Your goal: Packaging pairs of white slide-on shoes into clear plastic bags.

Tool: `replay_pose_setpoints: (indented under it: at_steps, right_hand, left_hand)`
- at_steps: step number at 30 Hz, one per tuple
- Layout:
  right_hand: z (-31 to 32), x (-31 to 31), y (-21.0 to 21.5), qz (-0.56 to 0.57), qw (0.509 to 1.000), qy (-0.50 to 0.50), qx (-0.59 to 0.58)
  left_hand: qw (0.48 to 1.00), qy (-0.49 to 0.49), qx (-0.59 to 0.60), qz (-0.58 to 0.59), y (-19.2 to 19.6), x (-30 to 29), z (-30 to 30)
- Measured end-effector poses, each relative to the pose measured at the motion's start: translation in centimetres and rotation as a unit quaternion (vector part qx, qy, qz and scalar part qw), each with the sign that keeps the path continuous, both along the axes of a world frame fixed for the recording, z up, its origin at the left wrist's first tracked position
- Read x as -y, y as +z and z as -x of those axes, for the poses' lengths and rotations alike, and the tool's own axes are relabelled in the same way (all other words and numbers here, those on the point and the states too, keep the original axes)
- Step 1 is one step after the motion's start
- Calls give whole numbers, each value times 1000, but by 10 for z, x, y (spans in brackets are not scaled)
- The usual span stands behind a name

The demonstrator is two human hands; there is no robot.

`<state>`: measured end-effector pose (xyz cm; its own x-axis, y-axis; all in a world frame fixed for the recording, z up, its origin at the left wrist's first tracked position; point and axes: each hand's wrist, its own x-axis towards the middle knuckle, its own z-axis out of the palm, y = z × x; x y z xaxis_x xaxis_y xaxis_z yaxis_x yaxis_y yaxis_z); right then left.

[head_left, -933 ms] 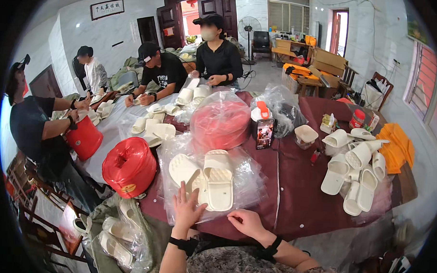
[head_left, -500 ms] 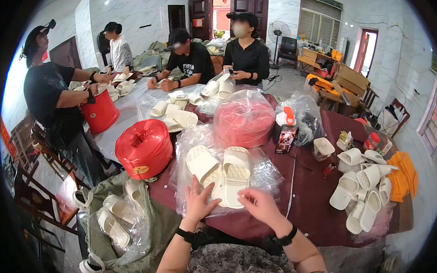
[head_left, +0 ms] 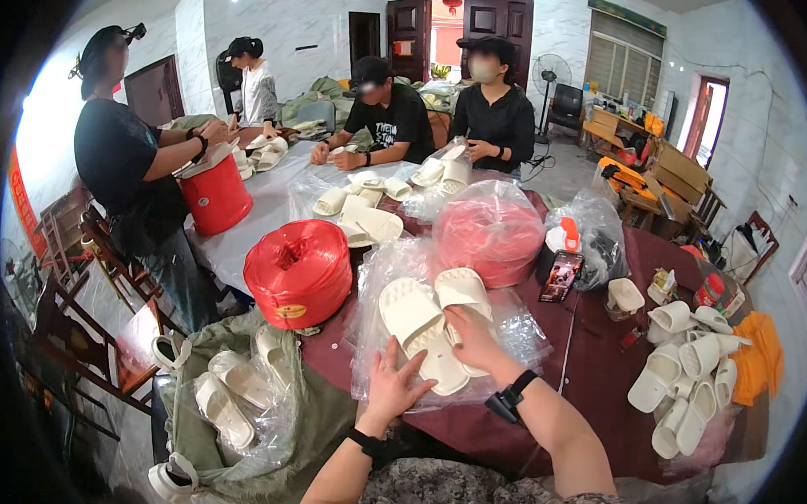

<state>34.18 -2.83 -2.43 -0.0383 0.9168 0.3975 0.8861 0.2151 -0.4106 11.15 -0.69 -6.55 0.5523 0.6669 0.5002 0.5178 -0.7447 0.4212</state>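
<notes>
Fingers spread wide on the left hand, tips pointing away from the body, with index and thumb just beside the near end of the left slipper. From those fingers that slipper lies to the right and farther off, its long axis slanting from strap end, far left, to heel end, near right. So its heel comes down between the two hands, pointing back toward the wearer.

On the other side, the right hand reaches across the right slipper, covering much of its middle. This one runs more nearly straight away from the body, strap end far, heel end near. Fingertips dip toward the narrow gap where the slippers meet; from where I stand I can't tell whether they pinch an edge or merely rest there. For the right slipper, the right hand is plainly the nearer.

Both cream slippers lie side by side, soles down, on clear plastic bags over the maroon tablecloth, just this side of a wrapped red roll.
</notes>
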Motion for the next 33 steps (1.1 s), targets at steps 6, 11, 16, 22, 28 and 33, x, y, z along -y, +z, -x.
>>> replay_pose_setpoints:
  at_steps: [6, 11, 16, 22, 28, 33]
  right_hand:
    - [-24, 15, 2, 101, 989, 60, -86]
    - [-7, 7, 2, 35, 998, 2, -46]
    - [8, -29, -5, 2, 994, -90, 57]
    - [5, -39, -17, -40, 988, -132, 68]
    - [-5, 1, -9, -66, 986, -134, 76]
    - [-5, 45, -17, -30, 984, -169, 56]
  left_hand:
    - [1000, 1, 9, 6, -2, -3, 2]
    - [1000, 2, 13, 7, -1, -3, 3]
    - [1000, 5, 6, -11, -3, -1, 1]
    - [999, 8, 40, -2, -6, -1, -1]
    - [996, 16, 82, 23, -28, -10, 3]
    - [999, 23, 32, -6, -18, -7, -1]
